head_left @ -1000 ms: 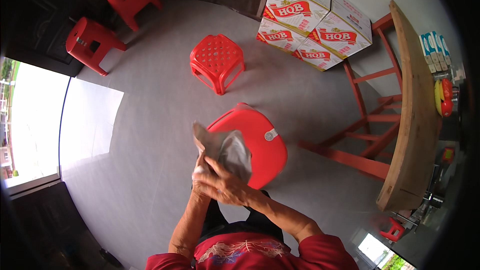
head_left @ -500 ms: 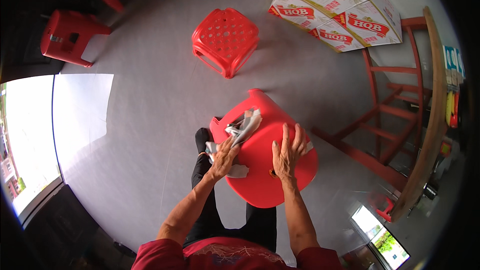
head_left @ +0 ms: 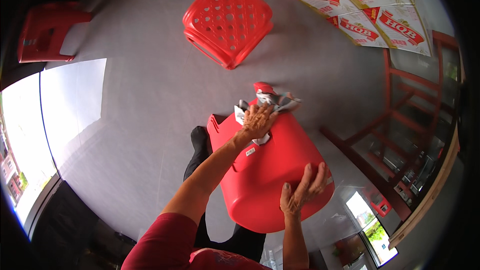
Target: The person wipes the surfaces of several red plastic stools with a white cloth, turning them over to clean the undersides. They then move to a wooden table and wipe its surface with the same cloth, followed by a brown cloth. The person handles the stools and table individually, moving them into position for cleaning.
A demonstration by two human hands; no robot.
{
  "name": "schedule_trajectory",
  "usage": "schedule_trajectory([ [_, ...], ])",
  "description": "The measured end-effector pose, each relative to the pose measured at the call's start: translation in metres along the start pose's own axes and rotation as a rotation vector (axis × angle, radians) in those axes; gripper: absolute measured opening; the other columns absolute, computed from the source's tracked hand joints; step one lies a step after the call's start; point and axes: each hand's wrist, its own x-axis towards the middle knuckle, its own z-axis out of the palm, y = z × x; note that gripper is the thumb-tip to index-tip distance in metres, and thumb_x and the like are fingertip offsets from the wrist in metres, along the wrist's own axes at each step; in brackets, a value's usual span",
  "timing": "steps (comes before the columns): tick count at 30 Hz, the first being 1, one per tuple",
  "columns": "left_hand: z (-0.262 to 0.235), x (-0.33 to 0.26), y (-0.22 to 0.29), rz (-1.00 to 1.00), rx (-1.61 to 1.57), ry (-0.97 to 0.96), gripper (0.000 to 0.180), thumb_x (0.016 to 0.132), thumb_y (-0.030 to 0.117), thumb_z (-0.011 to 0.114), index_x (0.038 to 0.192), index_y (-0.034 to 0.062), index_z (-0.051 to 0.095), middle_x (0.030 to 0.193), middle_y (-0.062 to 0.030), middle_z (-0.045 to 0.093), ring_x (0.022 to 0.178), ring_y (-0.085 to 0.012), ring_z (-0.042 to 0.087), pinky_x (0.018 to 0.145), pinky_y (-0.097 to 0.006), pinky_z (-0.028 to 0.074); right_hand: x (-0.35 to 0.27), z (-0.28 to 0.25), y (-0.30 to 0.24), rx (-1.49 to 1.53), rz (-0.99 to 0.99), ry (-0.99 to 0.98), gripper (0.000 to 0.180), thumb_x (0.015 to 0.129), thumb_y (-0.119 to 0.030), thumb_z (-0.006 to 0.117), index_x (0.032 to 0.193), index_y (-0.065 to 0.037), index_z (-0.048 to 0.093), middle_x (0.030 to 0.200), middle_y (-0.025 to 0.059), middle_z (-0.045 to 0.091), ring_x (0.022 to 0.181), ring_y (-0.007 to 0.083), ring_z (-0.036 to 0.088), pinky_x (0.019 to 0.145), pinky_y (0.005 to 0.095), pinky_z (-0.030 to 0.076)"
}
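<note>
A red plastic stool (head_left: 272, 172) lies tipped over in front of my legs, one smooth side facing up and its legs pointing away from me. My left hand (head_left: 258, 120) presses a crumpled grey-and-white cloth (head_left: 280, 101) onto that side near the leg end. Some of the cloth sticks out past the fingers, and part is hidden under the palm. On the stool's near right end rests my right hand (head_left: 302, 193), fingers stretched and spread, with nothing in it. A small white label (head_left: 250, 152) shows beside my left wrist.
Beyond stands another red stool (head_left: 228, 20) with a perforated seat. More red stools, one of them (head_left: 47, 30), are at the far left. White-and-red cartons (head_left: 362, 27) are stacked at the far right. A dark red wooden frame (head_left: 372, 175) stands close on the right.
My left hand has carried the cloth forward and right along the stool toward its leg end. The stool has turned, showing more of its side. My right hand has shifted nearer its right end.
</note>
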Motion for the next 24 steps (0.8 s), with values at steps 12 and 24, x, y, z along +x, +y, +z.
schedule_trajectory([
  [12,0.07,-0.092,-0.201,-0.186,-0.121,-0.138,0.044,0.093,0.021,0.038,0.137,0.0235,0.04,0.137,-0.0174,0.04,0.13,-0.033,0.035,0.102,-0.05,0.026,-0.006,0.005,0.006,0.004,0.02,-0.049,0.063,0.093,-0.05,0.029,0.14,-0.01,0.032,0.148,0.0204,0.022,0.136,0.0412,0.021,0.106,0.0605,0.021],
  [24,0.068,-0.07,-0.14,-0.034,-0.544,0.381,0.036,0.091,0.017,0.051,0.126,0.0087,0.053,0.131,-0.0177,0.049,0.123,-0.034,0.044,0.104,-0.043,0.034,-0.005,0.002,0.003,-0.033,-0.001,-0.035,0.06,0.094,-0.042,0.03,0.139,-0.002,0.035,0.146,0.0235,0.027,0.135,0.0398,0.026,0.106,0.0555,0.023],
])
